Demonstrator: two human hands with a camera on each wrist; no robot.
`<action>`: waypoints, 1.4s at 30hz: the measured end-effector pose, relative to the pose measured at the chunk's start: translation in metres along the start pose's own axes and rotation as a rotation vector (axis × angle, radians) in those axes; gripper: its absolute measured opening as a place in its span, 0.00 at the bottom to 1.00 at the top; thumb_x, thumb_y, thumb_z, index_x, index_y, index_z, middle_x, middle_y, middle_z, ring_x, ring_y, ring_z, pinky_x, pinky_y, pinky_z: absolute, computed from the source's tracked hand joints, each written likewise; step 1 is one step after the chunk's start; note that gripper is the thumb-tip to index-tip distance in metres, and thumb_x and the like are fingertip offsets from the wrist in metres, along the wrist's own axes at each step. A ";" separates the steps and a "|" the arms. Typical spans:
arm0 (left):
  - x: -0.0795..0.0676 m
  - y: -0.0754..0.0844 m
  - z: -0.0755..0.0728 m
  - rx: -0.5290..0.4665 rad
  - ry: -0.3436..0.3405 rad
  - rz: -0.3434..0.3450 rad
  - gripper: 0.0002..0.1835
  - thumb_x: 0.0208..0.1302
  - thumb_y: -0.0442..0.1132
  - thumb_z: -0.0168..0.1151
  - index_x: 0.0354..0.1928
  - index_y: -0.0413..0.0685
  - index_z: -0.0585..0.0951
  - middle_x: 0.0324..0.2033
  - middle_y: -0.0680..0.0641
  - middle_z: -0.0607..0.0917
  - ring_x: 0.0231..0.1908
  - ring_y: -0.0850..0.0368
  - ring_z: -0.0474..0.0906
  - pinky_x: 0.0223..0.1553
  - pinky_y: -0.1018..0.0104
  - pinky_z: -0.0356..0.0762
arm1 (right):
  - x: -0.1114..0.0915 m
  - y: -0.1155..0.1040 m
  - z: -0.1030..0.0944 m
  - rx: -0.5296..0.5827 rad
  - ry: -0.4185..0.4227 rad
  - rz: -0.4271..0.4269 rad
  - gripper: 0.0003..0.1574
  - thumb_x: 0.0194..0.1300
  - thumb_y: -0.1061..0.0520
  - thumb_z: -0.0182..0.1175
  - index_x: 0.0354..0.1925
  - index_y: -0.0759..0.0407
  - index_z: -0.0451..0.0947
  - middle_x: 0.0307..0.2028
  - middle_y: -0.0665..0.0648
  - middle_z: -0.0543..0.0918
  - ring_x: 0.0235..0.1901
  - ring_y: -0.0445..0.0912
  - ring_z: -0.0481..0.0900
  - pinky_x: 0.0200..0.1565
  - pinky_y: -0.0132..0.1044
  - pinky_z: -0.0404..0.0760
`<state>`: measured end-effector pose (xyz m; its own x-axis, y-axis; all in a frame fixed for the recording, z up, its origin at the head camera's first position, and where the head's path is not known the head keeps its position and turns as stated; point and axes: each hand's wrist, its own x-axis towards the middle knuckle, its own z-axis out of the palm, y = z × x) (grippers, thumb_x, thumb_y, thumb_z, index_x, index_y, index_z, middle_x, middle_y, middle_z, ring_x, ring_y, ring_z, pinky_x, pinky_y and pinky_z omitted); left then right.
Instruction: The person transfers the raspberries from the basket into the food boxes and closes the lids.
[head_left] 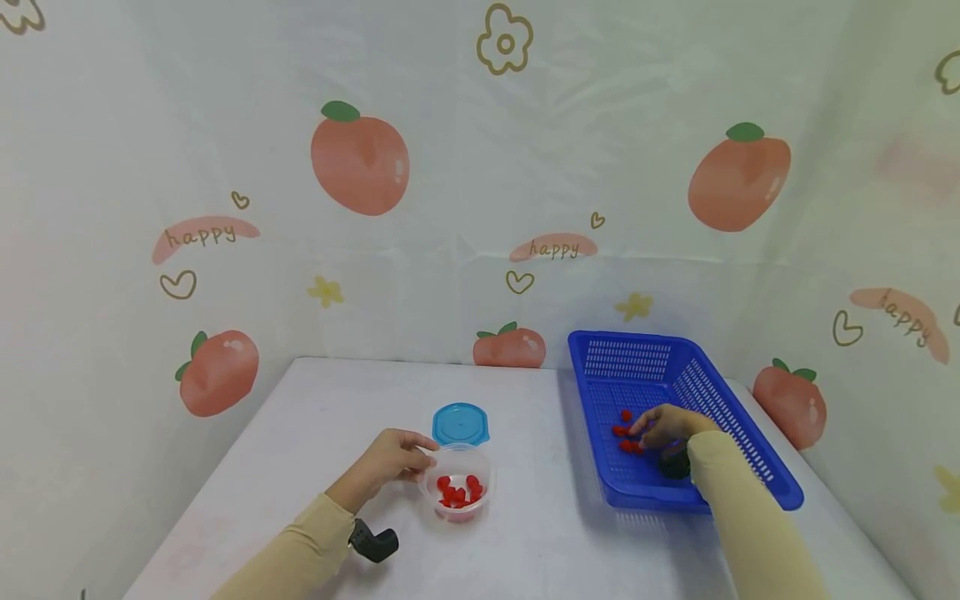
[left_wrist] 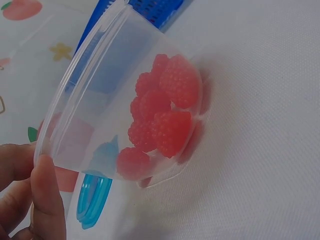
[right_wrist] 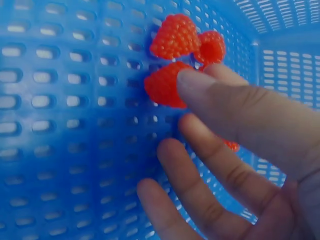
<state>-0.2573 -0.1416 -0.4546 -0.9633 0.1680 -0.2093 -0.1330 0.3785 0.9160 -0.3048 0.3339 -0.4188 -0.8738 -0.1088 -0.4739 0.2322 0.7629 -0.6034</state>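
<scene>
At the rim of a clear plastic container [head_left: 429, 482], my left hand [head_left: 392, 461] pinches the wall between thumb and fingers. Several red raspberries [left_wrist: 167, 112] lie on the container's bottom. My right hand [head_left: 666, 425] reaches down into a blue basket [head_left: 626, 493]. In the right wrist view its thumb tip overlaps the edge of one raspberry [right_wrist: 162, 86], while the other fingers are spread and loosely bent. The index fingertip is partly hidden behind the thumb. Two more raspberries [right_wrist: 175, 37] sit close by, and another [right_wrist: 231, 145] shows between the fingers.
A blue lid [head_left: 461, 423] lies on the white table [head_left: 525, 533] just behind the container. The perforated basket stands at the table's right side. A white cloth [head_left: 450, 292] printed with fruit hangs behind and at both sides.
</scene>
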 end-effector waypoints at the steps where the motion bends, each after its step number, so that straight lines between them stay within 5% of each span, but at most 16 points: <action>1: 0.000 0.000 0.000 0.000 -0.001 0.000 0.14 0.59 0.35 0.67 0.47 0.39 0.83 0.26 0.48 0.84 0.23 0.56 0.77 0.31 0.67 0.83 | 0.000 0.000 0.001 -0.004 0.004 0.007 0.11 0.61 0.62 0.65 0.43 0.60 0.82 0.42 0.57 0.82 0.40 0.49 0.76 0.39 0.41 0.81; 32: 0.004 -0.003 -0.001 0.002 -0.006 0.004 0.14 0.59 0.36 0.67 0.46 0.40 0.83 0.26 0.48 0.83 0.23 0.57 0.77 0.31 0.68 0.83 | 0.000 -0.006 0.008 -0.082 0.002 0.026 0.05 0.61 0.61 0.65 0.37 0.60 0.83 0.38 0.55 0.81 0.39 0.48 0.74 0.38 0.37 0.81; 42: 0.005 -0.004 0.000 -0.005 0.001 -0.005 0.13 0.58 0.36 0.68 0.45 0.41 0.84 0.25 0.48 0.83 0.22 0.57 0.77 0.31 0.68 0.83 | -0.006 -0.013 0.000 -0.004 0.040 -0.001 0.08 0.61 0.65 0.62 0.40 0.67 0.82 0.35 0.57 0.82 0.34 0.48 0.77 0.39 0.39 0.83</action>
<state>-0.2618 -0.1422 -0.4597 -0.9629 0.1654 -0.2132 -0.1385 0.3751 0.9166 -0.3028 0.3250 -0.4082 -0.8905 -0.0835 -0.4473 0.2300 0.7656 -0.6008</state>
